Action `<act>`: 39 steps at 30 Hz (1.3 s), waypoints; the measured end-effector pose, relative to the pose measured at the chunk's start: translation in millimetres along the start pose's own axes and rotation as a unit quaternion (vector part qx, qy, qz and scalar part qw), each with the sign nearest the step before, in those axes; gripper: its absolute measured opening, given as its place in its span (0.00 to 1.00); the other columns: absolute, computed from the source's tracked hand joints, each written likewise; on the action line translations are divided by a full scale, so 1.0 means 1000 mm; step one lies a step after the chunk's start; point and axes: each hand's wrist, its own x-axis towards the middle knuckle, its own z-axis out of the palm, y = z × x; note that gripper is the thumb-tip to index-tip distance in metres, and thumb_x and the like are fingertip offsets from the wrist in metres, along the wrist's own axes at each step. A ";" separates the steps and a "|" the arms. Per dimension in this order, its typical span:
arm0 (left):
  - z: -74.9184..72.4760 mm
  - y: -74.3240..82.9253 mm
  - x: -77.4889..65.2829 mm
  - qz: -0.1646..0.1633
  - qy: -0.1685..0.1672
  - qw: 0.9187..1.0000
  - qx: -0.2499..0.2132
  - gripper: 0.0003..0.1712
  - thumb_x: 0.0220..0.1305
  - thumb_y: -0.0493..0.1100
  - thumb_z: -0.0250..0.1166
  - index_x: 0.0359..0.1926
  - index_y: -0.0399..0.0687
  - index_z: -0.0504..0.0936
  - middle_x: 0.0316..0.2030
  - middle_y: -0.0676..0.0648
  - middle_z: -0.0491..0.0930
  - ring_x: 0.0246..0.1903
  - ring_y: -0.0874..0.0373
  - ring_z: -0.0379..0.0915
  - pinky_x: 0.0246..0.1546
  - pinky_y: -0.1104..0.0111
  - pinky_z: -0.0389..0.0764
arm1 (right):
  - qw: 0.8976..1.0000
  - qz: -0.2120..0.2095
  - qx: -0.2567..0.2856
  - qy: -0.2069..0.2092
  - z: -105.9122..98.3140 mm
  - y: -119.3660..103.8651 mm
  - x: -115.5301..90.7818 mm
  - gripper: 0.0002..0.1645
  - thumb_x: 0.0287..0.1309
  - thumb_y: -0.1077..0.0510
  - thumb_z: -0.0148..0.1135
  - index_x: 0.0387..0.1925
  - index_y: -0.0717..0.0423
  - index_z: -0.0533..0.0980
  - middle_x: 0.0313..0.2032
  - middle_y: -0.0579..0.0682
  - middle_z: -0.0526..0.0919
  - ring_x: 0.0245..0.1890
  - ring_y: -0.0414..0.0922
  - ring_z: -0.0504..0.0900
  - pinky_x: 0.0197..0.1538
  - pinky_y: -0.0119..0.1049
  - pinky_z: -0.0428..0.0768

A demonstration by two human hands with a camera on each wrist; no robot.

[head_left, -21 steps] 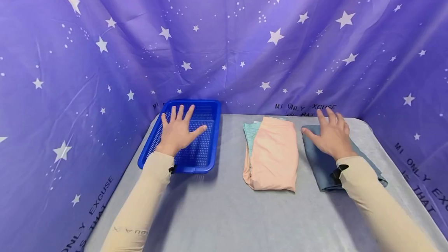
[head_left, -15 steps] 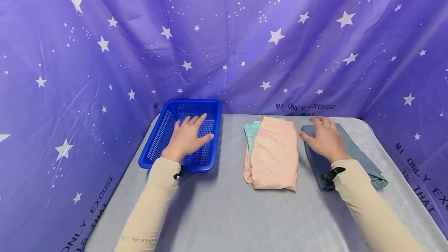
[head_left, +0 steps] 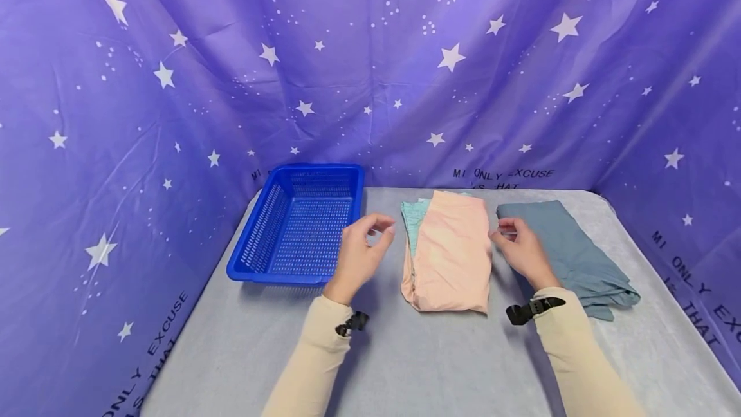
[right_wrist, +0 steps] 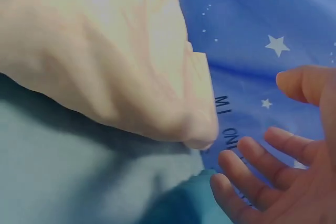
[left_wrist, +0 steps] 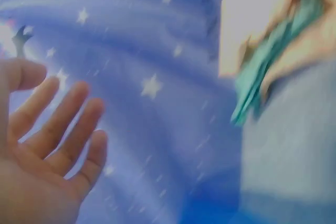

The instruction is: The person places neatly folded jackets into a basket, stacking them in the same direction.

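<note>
The left hand (head_left: 360, 253) is half curled, thumb and fingertips apart, and holds nothing; it hovers over the gap between the basket and the peach cloth, nearer the viewer than their far ends. The right hand (head_left: 523, 253) is likewise loosely bent with its thumb apart from the fingers, holding nothing — its thumb tip is just beside the right edge of the peach cloth (head_left: 454, 256), and the hand partly covers the blue-grey cloth (head_left: 573, 256) in the head view. The peach cloth lies folded between the two hands, with a teal cloth (head_left: 413, 214) showing between its layers at the far left corner. The blue-grey cloth lies folded to its right, its near end rumpled. To the left of the left hand stands the blue basket (head_left: 278, 277), upright, with mesh sides. Pale sleeves (head_left: 307, 365) and black straps (head_left: 532, 311) cover the wrists. All rest on a grey-covered table (head_left: 440, 365) — behind it hangs a purple curtain (head_left: 370, 82) with white stars.
</note>
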 end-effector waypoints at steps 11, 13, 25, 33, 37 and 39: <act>0.066 -0.019 -0.014 -0.150 0.001 0.980 -0.128 0.08 0.66 0.36 0.66 0.45 0.48 0.85 0.41 0.43 0.87 0.39 0.58 0.82 0.43 0.69 0.83 | 0.995 0.069 0.067 -0.002 0.020 0.013 -0.006 0.36 0.74 0.50 0.55 0.71 0.69 0.59 0.62 0.68 0.73 0.58 0.57 0.75 0.45 0.22 0.71; 0.074 -0.026 -0.015 -0.183 0.006 0.974 -0.134 0.10 0.65 0.37 0.67 0.47 0.48 0.85 0.44 0.41 0.86 0.41 0.57 0.83 0.45 0.68 0.83 | 0.994 0.082 0.076 -0.008 0.024 0.014 -0.007 0.38 0.74 0.50 0.54 0.73 0.68 0.57 0.64 0.68 0.71 0.60 0.57 0.74 0.47 0.23 0.71; 0.099 -0.043 -0.016 -0.313 -0.030 0.946 -0.076 0.31 0.62 0.50 0.68 0.66 0.48 0.78 0.60 0.41 0.81 0.57 0.45 0.80 0.59 0.53 0.80 | 0.982 0.140 0.120 -0.022 0.043 0.015 -0.007 0.47 0.72 0.52 0.55 0.80 0.64 0.43 0.70 0.69 0.65 0.66 0.60 0.70 0.65 0.51 0.71; 0.107 -0.040 -0.013 -0.368 -0.063 0.922 -0.103 0.41 0.65 0.53 0.67 0.76 0.52 0.64 0.66 0.39 0.76 0.63 0.43 0.75 0.61 0.48 0.78 | 0.973 0.177 0.143 -0.034 0.050 0.012 -0.007 0.51 0.72 0.49 0.53 0.80 0.65 0.38 0.70 0.71 0.63 0.63 0.62 0.73 0.64 0.52 0.74; 0.113 -0.039 -0.009 -0.380 -0.061 0.915 -0.120 0.44 0.65 0.53 0.67 0.78 0.51 0.61 0.72 0.37 0.68 0.66 0.42 0.73 0.63 0.49 0.77 | 0.969 0.192 0.149 -0.036 0.050 0.011 -0.007 0.51 0.72 0.48 0.53 0.80 0.65 0.38 0.70 0.73 0.61 0.65 0.64 0.71 0.68 0.58 0.71; 0.116 -0.039 -0.008 -0.385 -0.056 0.913 -0.123 0.44 0.64 0.52 0.67 0.78 0.51 0.60 0.73 0.36 0.66 0.63 0.43 0.75 0.61 0.51 0.79 | 0.969 0.194 0.150 -0.039 0.051 0.011 -0.006 0.50 0.72 0.48 0.52 0.80 0.65 0.39 0.71 0.74 0.61 0.66 0.64 0.69 0.69 0.59 0.70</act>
